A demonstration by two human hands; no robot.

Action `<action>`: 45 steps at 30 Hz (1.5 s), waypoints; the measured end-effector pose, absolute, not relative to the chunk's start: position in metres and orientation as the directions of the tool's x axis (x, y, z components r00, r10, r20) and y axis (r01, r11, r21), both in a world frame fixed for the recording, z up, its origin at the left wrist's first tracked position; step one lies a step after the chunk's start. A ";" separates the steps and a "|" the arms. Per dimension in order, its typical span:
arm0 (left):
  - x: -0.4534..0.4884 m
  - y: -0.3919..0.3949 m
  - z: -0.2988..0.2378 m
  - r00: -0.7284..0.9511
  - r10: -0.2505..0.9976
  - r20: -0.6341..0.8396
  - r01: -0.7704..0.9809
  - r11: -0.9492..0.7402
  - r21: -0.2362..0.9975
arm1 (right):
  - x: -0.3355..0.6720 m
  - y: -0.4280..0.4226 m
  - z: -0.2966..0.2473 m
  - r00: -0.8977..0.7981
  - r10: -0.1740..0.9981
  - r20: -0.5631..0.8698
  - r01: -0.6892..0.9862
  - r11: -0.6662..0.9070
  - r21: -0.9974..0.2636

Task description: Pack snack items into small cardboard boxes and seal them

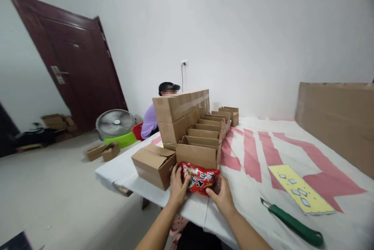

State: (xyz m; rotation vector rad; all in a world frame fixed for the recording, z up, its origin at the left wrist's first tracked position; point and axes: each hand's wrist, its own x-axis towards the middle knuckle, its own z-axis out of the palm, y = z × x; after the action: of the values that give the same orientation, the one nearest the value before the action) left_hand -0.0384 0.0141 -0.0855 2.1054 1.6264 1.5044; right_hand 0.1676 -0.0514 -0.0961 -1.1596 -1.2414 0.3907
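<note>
Head-worn, facing forward-down, hands (177,188) close

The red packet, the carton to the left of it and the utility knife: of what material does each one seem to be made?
Red packet: probably thin plastic film, glossy, judging by its highlights and soft creases.
Carton: matte brown cardboard, as its folded flaps suggest.
Utility knife: blade apparently metal, from its grey sheen; handle likely plastic, smooth and evenly green.

Glossy red packet (199,180), white-edged dark lettering, plump, long side crosswise, between both hands (177,187) (223,195), before an open carton (195,155)
</note>
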 end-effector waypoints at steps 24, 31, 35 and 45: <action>-0.038 0.015 -0.081 -0.056 0.766 0.640 0.677 -0.442 0.588 | 0.167 -0.054 -0.090 0.315 0.801 0.509 0.341 0.405 -0.848; -0.022 -0.021 -0.061 -0.005 0.641 0.767 0.800 -0.458 0.388 | 0.166 -0.051 -0.096 0.341 0.774 0.534 0.361 0.418 -0.834; -0.004 -0.048 -0.058 0.279 0.643 0.713 0.830 -0.536 0.158 | 0.165 -0.051 -0.096 0.336 0.784 0.522 0.354 0.409 -0.841; 0.013 -0.041 -0.068 0.312 0.698 0.645 0.836 -0.524 0.162 | 0.163 -0.052 -0.095 0.396 0.750 0.530 0.395 0.382 -0.836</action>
State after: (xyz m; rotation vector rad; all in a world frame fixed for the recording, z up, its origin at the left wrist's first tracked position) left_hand 0.0129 -0.0415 -0.0677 2.7023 1.6048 1.1461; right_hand 0.1631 -0.0521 -0.0946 -1.2285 -1.2134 0.3176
